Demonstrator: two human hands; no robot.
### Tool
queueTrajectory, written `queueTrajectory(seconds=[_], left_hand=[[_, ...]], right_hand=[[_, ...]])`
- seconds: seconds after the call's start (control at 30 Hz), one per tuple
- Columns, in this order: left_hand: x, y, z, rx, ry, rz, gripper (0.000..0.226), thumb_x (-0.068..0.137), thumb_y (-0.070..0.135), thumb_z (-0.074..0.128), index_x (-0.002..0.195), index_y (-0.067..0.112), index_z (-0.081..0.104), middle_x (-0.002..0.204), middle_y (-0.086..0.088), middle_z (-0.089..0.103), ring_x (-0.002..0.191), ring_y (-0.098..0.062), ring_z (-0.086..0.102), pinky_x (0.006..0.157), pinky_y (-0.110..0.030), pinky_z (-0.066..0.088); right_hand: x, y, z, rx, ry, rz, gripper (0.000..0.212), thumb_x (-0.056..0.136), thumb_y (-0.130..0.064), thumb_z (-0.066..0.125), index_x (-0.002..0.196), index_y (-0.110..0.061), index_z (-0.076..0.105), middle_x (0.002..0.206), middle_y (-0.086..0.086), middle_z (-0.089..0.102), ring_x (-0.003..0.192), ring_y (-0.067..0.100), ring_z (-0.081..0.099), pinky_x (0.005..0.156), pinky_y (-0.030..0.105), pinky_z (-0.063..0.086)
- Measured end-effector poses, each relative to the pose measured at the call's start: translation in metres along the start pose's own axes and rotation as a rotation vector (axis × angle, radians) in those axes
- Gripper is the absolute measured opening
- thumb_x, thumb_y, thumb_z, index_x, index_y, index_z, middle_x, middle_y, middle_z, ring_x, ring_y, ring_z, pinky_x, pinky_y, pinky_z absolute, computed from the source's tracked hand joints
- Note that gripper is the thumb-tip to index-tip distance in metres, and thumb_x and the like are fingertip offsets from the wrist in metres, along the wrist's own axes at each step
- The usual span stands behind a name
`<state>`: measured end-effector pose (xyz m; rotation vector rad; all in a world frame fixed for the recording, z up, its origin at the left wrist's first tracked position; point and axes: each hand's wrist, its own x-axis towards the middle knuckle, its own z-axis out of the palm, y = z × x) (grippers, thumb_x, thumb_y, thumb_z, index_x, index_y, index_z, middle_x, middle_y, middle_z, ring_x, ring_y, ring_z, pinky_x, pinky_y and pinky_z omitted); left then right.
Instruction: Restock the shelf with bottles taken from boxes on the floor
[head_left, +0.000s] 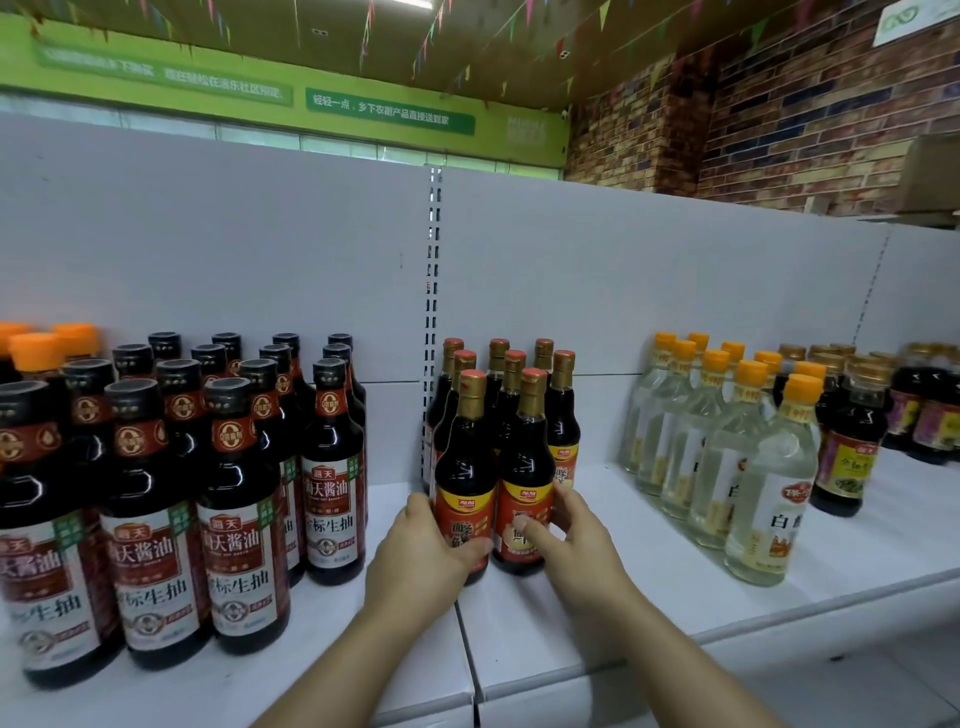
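Two dark sauce bottles with red-orange labels and gold necks stand upright at the front of a cluster on the white shelf (571, 623). My left hand (421, 551) grips the left front bottle (465, 467) around its label. My right hand (571, 540) grips the right front bottle (524, 467), thumb across the label. Several matching bottles (511, 384) stand in rows right behind them. No boxes are in view.
Large dark soy sauce bottles (239, 519) with black caps crowd the shelf to the left. Clear vinegar bottles (763, 493) with orange caps stand to the right, then small dark jars (847, 447). A slotted upright (434, 312) divides the white back panel.
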<state>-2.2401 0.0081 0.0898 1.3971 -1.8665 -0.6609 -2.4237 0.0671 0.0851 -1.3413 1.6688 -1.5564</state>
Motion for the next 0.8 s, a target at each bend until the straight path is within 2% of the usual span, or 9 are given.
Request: queueTrajectory(seconds=[0.23, 0.47, 0.6, 0.7, 0.73, 0.8], left_hand=[[0.008, 0.003, 0.008, 0.026, 0.046, -0.009, 0.068, 0.069, 0.066, 0.078, 0.111, 0.025, 0.043, 0.113, 0.005, 0.060, 0.101, -0.022, 0.065, 0.085, -0.042, 0.056], [0.010, 0.006, 0.014, 0.014, 0.057, -0.032, 0.071, 0.072, 0.063, 0.079, 0.117, 0.022, 0.042, 0.119, 0.002, 0.059, 0.108, -0.025, 0.063, 0.087, -0.041, 0.055], [0.011, 0.008, 0.014, -0.023, 0.041, -0.051, 0.073, 0.071, 0.064, 0.080, 0.119, 0.023, 0.043, 0.121, 0.002, 0.059, 0.111, -0.025, 0.062, 0.089, -0.044, 0.055], [0.007, 0.003, 0.011, -0.113, -0.006, -0.086, 0.087, 0.066, 0.066, 0.083, 0.130, 0.023, 0.042, 0.129, 0.003, 0.056, 0.116, -0.021, 0.060, 0.093, -0.043, 0.054], [0.006, -0.001, 0.011, -0.172, -0.013, -0.096, 0.091, 0.067, 0.065, 0.084, 0.135, 0.022, 0.041, 0.133, 0.003, 0.054, 0.118, -0.020, 0.059, 0.093, -0.040, 0.053], [0.000, -0.001, 0.008, -0.271, 0.039, -0.120, 0.087, 0.073, 0.061, 0.082, 0.138, 0.020, 0.041, 0.137, 0.002, 0.051, 0.115, -0.017, 0.056, 0.089, -0.034, 0.047]], right_hand=[[0.008, 0.002, -0.003, -0.046, -0.063, -0.027, 0.056, 0.095, -0.030, 0.073, 0.146, -0.034, 0.050, 0.135, -0.016, 0.066, 0.126, 0.004, 0.061, 0.111, 0.045, 0.049], [0.019, 0.007, -0.002, -0.041, -0.121, -0.022, 0.056, 0.099, -0.028, 0.067, 0.150, -0.034, 0.044, 0.137, -0.016, 0.065, 0.125, 0.005, 0.062, 0.113, 0.046, 0.047], [0.020, 0.001, -0.005, -0.052, -0.143, 0.024, 0.061, 0.093, -0.041, 0.072, 0.148, -0.037, 0.046, 0.133, -0.016, 0.067, 0.121, 0.007, 0.064, 0.111, 0.045, 0.048], [0.010, -0.006, -0.010, -0.132, -0.045, 0.058, 0.058, 0.090, -0.042, 0.076, 0.140, -0.035, 0.048, 0.124, -0.016, 0.065, 0.110, 0.006, 0.064, 0.096, 0.032, 0.050], [0.004, -0.009, -0.013, -0.153, 0.006, 0.062, 0.057, 0.090, -0.043, 0.076, 0.139, -0.034, 0.048, 0.120, -0.015, 0.062, 0.104, 0.005, 0.063, 0.090, 0.030, 0.048], [-0.005, -0.016, -0.021, -0.181, 0.090, 0.064, 0.058, 0.090, -0.048, 0.074, 0.140, -0.027, 0.053, 0.118, -0.012, 0.062, 0.098, 0.003, 0.060, 0.087, 0.031, 0.047]])
